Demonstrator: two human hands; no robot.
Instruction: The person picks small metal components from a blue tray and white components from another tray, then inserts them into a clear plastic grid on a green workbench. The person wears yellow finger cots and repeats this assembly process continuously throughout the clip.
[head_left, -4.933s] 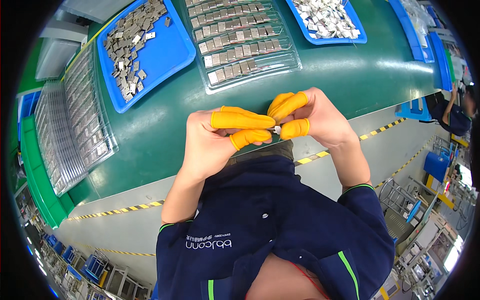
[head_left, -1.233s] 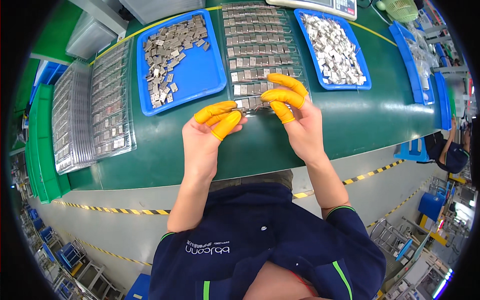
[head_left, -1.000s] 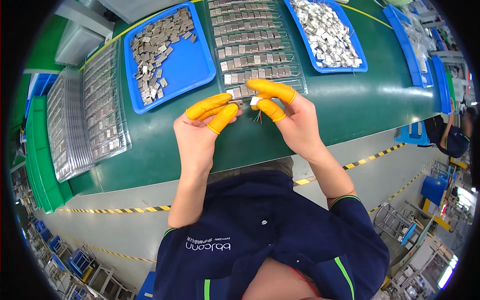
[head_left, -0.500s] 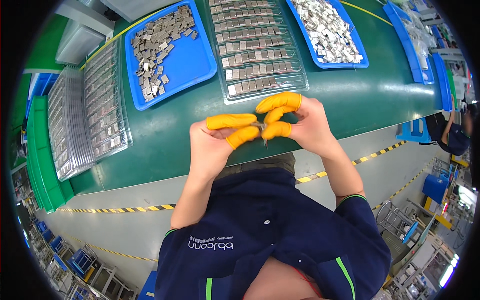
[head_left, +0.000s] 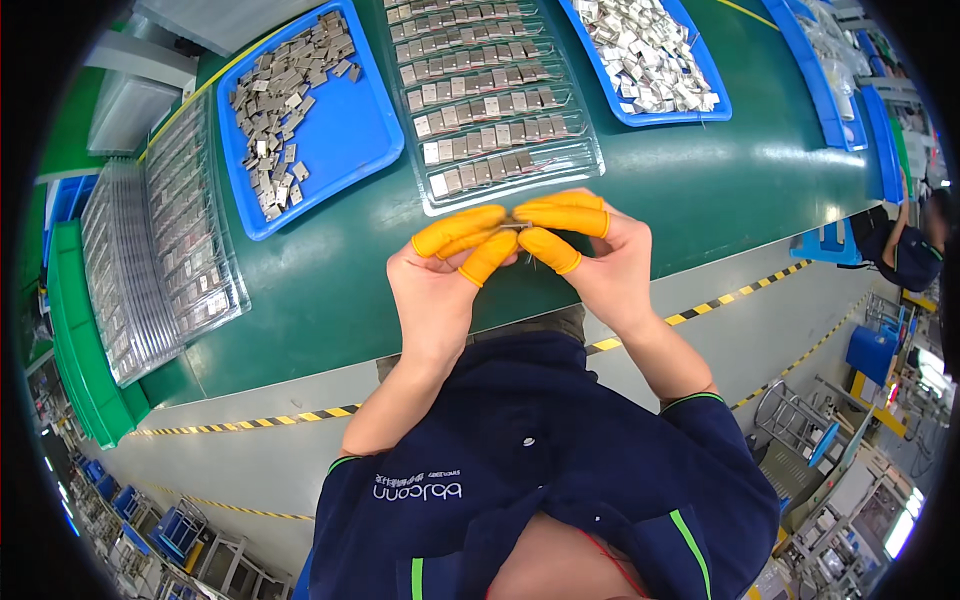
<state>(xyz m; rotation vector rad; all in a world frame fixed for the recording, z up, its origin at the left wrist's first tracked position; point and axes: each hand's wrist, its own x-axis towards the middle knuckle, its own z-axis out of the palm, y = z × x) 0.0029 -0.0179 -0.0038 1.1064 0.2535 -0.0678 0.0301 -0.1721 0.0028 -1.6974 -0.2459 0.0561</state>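
My left hand (head_left: 440, 280) and my right hand (head_left: 598, 252) meet over the near edge of the green table (head_left: 330, 290). Both wear orange finger cots. Between their fingertips they pinch a small metal part (head_left: 516, 228), mostly hidden by the fingers. Just beyond the hands lies a clear plastic tray (head_left: 480, 100) with rows of small grey metal pieces. A blue tray (head_left: 340, 130) to the left holds several loose grey parts.
Another blue tray (head_left: 655, 60) of silvery parts sits at the back right. Stacked clear trays (head_left: 150, 250) and green bins (head_left: 75, 340) line the left. More blue trays (head_left: 830, 70) stand far right. Another person (head_left: 900, 250) sits at the right edge. Yellow-black tape marks the floor.
My hands reached to the clear tray, then drew back toward my body, and now hold the small part together at the table's near edge.
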